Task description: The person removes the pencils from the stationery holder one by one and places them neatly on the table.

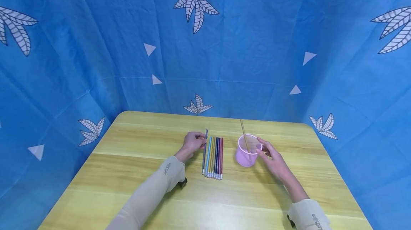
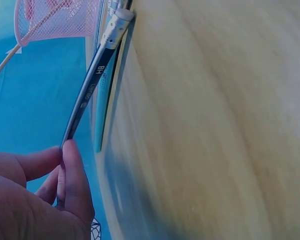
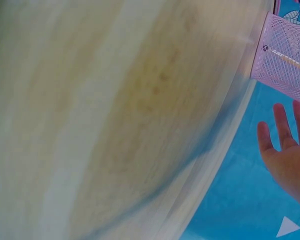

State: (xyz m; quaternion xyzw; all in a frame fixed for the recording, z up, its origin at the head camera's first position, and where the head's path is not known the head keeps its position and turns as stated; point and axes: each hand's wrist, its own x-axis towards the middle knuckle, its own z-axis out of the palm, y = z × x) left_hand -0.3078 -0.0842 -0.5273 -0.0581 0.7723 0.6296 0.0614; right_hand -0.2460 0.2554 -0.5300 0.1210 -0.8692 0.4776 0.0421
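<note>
My left hand pinches a dark blue HB pencil between thumb and fingers near its far end. Its eraser end slants up toward the camera in the left wrist view. Just right of it lies a row of pencils in light blue, yellow, dark and red, side by side with eraser ends toward me. A pink mesh pen cup stands upright further right, with one thin wooden-coloured stick leaning in it. My right hand is at the cup's right side, fingers spread and fairly straight, fingertips right at the rim.
The wood-grain table has its far edge a short way behind the cup and pencils. A blue curtain with white leaf prints hangs behind and along both sides.
</note>
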